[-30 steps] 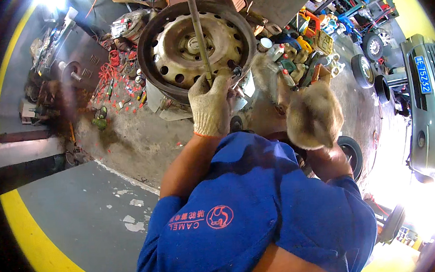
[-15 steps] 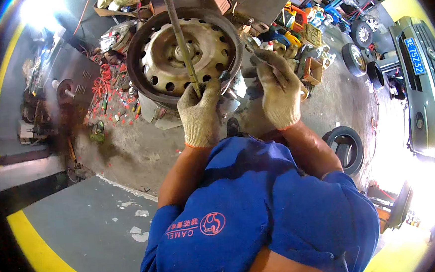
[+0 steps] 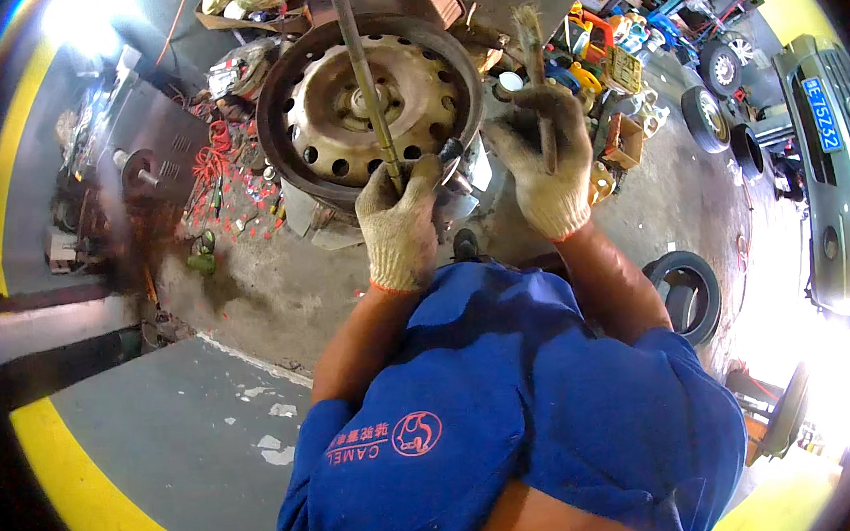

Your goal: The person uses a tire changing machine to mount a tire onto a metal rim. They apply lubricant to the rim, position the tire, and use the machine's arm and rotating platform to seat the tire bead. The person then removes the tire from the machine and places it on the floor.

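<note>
The left glove [image 3: 398, 221] and the right glove [image 3: 549, 195] are knitted in cream and edged with orange at the cuff, with dark grey smudged over the right one's fingers. The wheel [image 3: 327, 101] is coloured blackish brown at its rim and dull tan across its disc, which is patterned with a ring of dark holes, while pale beige is shown by the brush [image 3: 530, 37]. The blue shirt [image 3: 471, 379] is printed with a red emblem [image 3: 417, 433], and the grey floor [image 3: 290, 293] is flecked with red

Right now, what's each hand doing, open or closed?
Left hand: closed, holding the long metal bar.
Right hand: closed, holding a brush, bristles up.
</note>
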Action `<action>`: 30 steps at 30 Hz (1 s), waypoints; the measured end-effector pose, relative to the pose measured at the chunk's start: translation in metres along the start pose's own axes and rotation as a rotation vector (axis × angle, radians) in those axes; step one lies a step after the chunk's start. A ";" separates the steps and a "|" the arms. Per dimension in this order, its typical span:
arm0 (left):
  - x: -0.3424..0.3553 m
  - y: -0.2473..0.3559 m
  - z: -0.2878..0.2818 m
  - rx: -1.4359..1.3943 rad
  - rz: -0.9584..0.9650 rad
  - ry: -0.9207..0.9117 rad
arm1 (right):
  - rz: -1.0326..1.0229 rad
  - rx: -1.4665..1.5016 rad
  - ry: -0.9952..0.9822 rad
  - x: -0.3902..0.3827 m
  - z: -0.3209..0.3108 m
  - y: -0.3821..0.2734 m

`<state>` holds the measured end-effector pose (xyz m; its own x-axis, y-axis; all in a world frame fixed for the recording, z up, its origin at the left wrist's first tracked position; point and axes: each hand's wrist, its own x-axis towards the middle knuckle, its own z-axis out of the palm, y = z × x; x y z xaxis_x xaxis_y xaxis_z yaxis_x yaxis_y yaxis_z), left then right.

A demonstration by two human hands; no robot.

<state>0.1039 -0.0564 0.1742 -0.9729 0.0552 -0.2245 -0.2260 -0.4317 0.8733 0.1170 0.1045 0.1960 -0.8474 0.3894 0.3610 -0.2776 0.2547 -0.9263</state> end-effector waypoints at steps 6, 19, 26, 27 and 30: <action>-0.003 0.002 0.008 0.012 0.029 0.092 | 0.085 0.073 -0.124 -0.017 0.000 -0.011; -0.004 0.003 0.021 0.057 0.043 0.082 | 0.181 0.020 -0.138 -0.018 -0.005 -0.008; -0.003 -0.004 0.022 0.190 0.172 0.115 | -0.079 -0.140 -0.199 -0.028 0.001 -0.010; -0.002 -0.006 0.020 0.245 0.209 0.107 | -0.133 -0.245 -0.223 -0.028 -0.001 -0.010; -0.004 -0.012 0.025 0.165 0.310 0.143 | 0.213 0.103 -0.180 -0.029 0.006 -0.025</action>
<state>0.1093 -0.0290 0.1749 -0.9823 -0.1868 0.0132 0.0617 -0.2564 0.9646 0.1461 0.0819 0.2077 -0.9557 0.2585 0.1408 -0.1215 0.0895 -0.9886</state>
